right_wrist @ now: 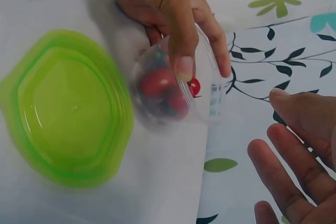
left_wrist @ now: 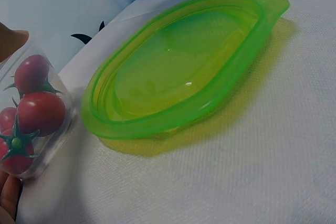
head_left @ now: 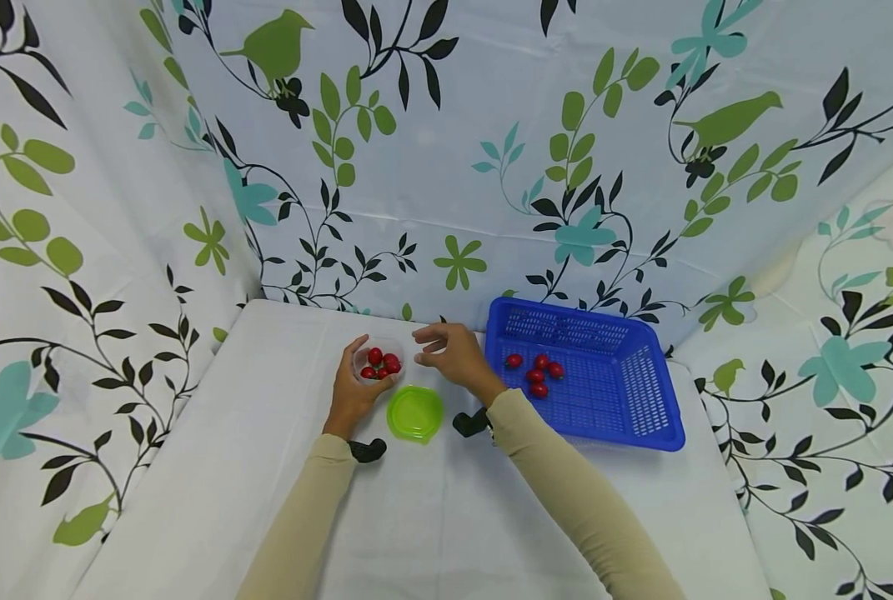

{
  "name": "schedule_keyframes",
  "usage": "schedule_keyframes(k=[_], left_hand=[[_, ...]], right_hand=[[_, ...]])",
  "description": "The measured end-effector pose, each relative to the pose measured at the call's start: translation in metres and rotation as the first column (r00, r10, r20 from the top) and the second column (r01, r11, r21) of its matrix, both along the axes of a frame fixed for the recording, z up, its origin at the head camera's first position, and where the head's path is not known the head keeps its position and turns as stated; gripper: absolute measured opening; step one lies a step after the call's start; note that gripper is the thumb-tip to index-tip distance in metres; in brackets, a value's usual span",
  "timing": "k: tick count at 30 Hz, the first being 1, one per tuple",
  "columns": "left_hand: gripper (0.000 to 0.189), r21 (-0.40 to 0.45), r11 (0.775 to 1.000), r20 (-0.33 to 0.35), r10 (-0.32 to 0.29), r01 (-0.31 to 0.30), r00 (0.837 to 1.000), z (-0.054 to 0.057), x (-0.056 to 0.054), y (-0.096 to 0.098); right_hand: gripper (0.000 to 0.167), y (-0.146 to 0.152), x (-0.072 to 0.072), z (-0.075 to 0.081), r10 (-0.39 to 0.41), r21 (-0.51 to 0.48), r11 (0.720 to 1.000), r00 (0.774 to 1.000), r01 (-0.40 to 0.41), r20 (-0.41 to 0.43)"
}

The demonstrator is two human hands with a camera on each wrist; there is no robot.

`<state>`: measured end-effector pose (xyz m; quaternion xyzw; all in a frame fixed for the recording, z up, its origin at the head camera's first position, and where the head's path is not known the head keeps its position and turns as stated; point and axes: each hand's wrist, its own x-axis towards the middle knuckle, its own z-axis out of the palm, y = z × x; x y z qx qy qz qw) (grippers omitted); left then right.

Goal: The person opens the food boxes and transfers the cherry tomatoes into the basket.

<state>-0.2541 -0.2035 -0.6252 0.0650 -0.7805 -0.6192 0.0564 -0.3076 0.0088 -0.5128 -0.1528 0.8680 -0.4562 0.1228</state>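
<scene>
A clear plastic tub with several cherry tomatoes in it stands on the table. My left hand grips the tub's rim and side, thumb over the edge as the right wrist view shows. Just to the right of the tub, my right hand is raised with its fingers spread, apart from the tub and holding nothing. A translucent green lid lies on the table in front of the tub, between the two wrists; neither hand touches it.
At the right stands a blue plastic basket with several cherry tomatoes near its left side. A white cloth covers the table. Patterned curtains hang behind and on both sides.
</scene>
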Motion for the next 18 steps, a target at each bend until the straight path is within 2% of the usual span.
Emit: schedule_keyframes(k=[18], left_hand=[[0.094, 0.009, 1.000, -0.025, 0.000, 0.000, 1.000, -0.005, -0.002, -0.001]], right_hand=[[0.038, -0.033, -0.001, -0.011, 0.009, 0.012, 1.000, 0.999, -0.008, -0.044]])
